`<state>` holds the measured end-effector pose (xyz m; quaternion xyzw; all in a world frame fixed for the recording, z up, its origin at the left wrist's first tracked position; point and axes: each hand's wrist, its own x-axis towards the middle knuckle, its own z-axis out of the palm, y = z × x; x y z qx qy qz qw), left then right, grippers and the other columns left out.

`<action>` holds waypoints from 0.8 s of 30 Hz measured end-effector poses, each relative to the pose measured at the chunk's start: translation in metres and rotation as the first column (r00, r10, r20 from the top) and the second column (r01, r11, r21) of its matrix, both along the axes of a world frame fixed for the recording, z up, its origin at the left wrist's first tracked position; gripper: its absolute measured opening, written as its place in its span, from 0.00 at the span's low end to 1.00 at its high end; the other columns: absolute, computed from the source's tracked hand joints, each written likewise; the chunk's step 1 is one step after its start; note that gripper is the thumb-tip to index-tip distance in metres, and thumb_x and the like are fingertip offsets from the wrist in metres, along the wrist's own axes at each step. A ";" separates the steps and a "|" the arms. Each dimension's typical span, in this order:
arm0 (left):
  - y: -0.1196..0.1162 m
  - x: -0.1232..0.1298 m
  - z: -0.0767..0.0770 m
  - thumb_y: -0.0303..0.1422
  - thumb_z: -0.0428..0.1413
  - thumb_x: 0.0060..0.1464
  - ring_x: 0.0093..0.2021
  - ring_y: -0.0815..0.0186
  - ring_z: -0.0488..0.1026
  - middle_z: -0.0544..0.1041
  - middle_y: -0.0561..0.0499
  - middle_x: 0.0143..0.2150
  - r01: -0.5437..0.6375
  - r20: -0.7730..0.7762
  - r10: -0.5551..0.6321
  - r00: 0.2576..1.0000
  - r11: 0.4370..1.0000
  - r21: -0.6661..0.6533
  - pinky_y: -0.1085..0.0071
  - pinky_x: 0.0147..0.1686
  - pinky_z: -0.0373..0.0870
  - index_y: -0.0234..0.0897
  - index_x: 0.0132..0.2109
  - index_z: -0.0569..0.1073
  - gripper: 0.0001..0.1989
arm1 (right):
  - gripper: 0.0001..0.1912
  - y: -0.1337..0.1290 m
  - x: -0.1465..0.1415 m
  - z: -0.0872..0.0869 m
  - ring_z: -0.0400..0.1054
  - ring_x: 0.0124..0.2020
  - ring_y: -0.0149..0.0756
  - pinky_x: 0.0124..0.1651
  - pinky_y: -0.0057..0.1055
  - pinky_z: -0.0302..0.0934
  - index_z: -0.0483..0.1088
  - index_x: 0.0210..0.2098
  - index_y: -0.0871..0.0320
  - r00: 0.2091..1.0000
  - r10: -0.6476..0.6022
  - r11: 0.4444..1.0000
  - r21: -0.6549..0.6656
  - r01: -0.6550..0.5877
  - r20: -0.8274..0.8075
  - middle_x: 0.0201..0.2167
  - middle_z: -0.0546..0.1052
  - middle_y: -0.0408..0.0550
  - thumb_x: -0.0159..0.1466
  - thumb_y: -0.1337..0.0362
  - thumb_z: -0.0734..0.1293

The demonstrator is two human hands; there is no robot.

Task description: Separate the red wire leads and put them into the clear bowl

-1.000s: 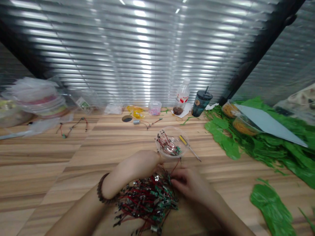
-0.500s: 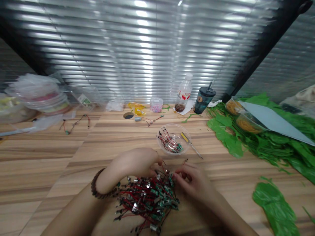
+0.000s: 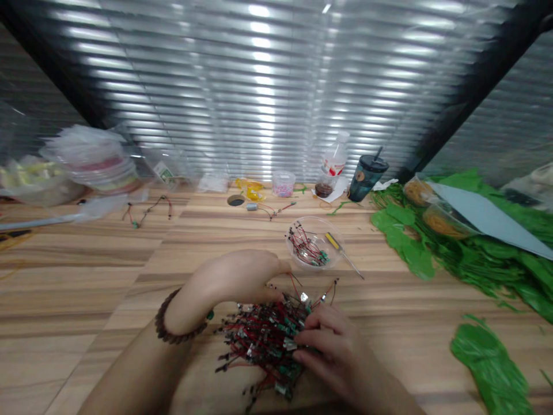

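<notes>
A tangled pile of small green circuit boards with red and black wires lies on the table between my hands. My left hand, with a brown bead bracelet at the wrist, arches over the far left side of the pile. Its thumb and fingers are apart, near some red wires, and the fingertips are partly hidden. At the right side of the pile my right hand is closed, its curled fingers around a small wired circuit board. Another wired piece sticks out beyond the right knuckles.
Behind the pile stands a clear round bowl of wired boards, with a yellow-handled screwdriver leaning on its rim. A bottle, a dark tumbler and a small tub line the back. Green plastic sheets cover the right.
My right hand has moved down along the pile's right side and its fingers have reached in among the boards. My left thumb and fingers have spread apart. The whole view has shifted slightly.
</notes>
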<state>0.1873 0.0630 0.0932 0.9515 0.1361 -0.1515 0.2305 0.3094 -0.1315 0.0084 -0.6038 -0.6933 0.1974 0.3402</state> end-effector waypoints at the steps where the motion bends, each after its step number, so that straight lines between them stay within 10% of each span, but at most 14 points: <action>1: 0.001 -0.001 0.002 0.40 0.52 0.54 0.36 0.72 0.73 0.77 0.50 0.41 0.006 -0.005 -0.006 1.000 1.000 -0.023 0.81 0.36 0.63 0.40 0.51 0.71 0.19 | 0.04 -0.003 0.002 0.002 0.68 0.40 0.35 0.41 0.30 0.64 0.73 0.37 0.56 0.998 0.001 1.000 -0.001 -0.001 -0.058 0.37 0.74 0.48 0.62 0.66 0.66; 10: -0.017 0.005 0.012 0.32 0.55 0.51 0.23 0.78 0.61 0.75 0.53 0.28 0.331 -0.091 -0.350 0.932 0.927 -0.175 0.81 0.23 0.50 0.36 0.34 0.77 0.07 | 0.07 -0.018 0.001 -0.007 0.71 0.35 0.32 0.38 0.25 0.66 0.71 0.40 0.56 0.971 -0.172 0.984 -0.065 0.163 -0.169 0.33 0.76 0.45 0.63 0.68 0.63; 16: -0.028 -0.014 -0.009 0.26 0.55 0.43 0.19 0.78 0.53 0.74 0.54 0.26 0.119 -0.144 -0.118 0.983 0.993 -0.001 0.78 0.20 0.45 0.37 0.30 0.75 0.05 | 0.14 -0.014 -0.014 -0.013 0.70 0.37 0.37 0.37 0.30 0.68 0.70 0.45 0.61 0.961 -0.274 0.937 0.232 0.262 0.022 0.36 0.73 0.55 0.60 0.73 0.63; 24: -0.026 -0.058 -0.034 0.26 0.54 0.48 0.37 0.75 0.70 0.74 0.54 0.40 0.003 0.007 -0.002 1.000 0.992 -0.129 0.83 0.31 0.59 0.39 0.37 0.73 0.08 | 0.07 -0.001 -0.045 -0.018 0.64 0.43 0.47 0.41 0.45 0.65 0.72 0.33 0.59 0.943 -0.248 0.935 0.308 0.174 0.220 0.41 0.71 0.57 0.57 0.74 0.64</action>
